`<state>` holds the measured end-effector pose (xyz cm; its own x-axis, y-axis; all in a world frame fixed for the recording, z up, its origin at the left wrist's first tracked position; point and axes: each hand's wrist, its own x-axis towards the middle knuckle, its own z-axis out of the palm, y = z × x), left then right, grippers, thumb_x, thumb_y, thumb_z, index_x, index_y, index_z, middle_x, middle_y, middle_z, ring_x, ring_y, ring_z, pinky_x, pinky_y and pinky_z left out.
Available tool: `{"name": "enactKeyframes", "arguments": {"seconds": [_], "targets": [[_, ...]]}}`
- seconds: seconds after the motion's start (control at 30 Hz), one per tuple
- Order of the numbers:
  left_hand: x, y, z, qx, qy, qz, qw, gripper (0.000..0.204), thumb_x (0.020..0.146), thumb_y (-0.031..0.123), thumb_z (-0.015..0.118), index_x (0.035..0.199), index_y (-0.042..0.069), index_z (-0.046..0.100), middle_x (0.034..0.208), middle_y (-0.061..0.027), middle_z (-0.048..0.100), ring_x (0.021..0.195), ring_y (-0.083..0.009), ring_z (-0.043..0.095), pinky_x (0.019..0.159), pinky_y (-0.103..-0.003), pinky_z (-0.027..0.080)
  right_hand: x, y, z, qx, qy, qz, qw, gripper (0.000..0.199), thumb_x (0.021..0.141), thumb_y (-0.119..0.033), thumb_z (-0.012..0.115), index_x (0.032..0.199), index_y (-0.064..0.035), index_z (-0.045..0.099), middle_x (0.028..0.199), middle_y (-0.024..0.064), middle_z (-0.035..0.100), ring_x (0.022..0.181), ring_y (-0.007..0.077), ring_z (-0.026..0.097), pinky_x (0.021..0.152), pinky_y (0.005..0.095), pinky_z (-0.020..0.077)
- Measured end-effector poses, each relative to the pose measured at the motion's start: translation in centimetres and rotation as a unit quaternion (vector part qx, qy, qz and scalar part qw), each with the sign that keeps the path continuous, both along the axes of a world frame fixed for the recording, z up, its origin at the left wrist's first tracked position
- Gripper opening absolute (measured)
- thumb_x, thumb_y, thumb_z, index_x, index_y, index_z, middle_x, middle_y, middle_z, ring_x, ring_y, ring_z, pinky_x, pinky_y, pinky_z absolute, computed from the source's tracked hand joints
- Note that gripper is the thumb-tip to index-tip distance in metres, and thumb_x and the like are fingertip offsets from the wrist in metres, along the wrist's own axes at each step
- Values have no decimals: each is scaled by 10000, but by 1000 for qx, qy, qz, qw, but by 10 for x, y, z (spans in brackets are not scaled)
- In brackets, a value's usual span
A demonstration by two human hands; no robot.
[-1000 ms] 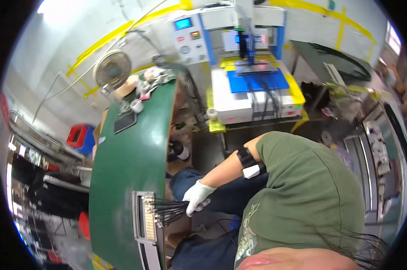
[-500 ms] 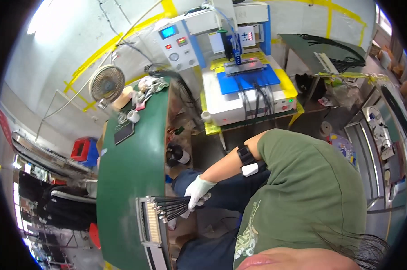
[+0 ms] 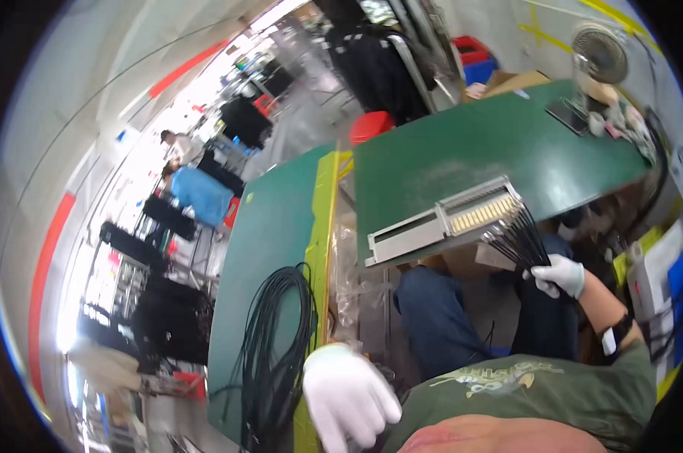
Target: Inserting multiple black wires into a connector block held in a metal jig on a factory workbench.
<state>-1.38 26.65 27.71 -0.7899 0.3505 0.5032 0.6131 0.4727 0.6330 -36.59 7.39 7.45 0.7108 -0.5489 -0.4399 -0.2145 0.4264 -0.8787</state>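
My right hand (image 3: 559,275), in a pale glove, is closed round a bundle of black cables (image 3: 529,240) at the green table's near edge. The cables' bright metal ends lie beside a row of cream-coloured slots (image 3: 483,217) in a long metal fixture (image 3: 409,243). I cannot make out whether the ends touch the slots. At the lower middle, my left hand (image 3: 349,396), in a white glove, has its fingers partly spread and nothing visible in them. Next to it, a large coil of black cable (image 3: 277,332) lies on a second green table.
The green table (image 3: 447,151) carries a dark phone-like slab (image 3: 568,117), a fan (image 3: 599,53) and some cloths. A yellow-edged strip (image 3: 323,204) borders the second table (image 3: 270,219). A red stool (image 3: 372,127) stands behind. Farther left, people sit among black cable bundles.
The view has swung to the left, bringing in the second table and cable coil. My left hand has come into view. My right hand still holds the cables by the fixture.
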Motion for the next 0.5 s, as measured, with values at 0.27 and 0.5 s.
{"name": "enactKeyframes", "arguments": {"seconds": [0.27,0.5], "targets": [[2,-71,-185,341,-90,582,732,763,857,173,749,1479,-35,360,1444,-162,491,1299,-238,498,1114,-377,362,10,-5,18,-10,-103,113,988,330,956,-304,627,1109,-12,625,631,26,520,467,98,462,427,243,370],[-108,-122,-202,550,95,378,739,804,904,249,697,1515,-3,240,1347,-168,538,1326,-257,462,1148,-415,313,34,8,23,-31,-68,219,973,334,965,-313,622,1105,-10,628,647,20,545,484,93,491,443,242,393]]}}
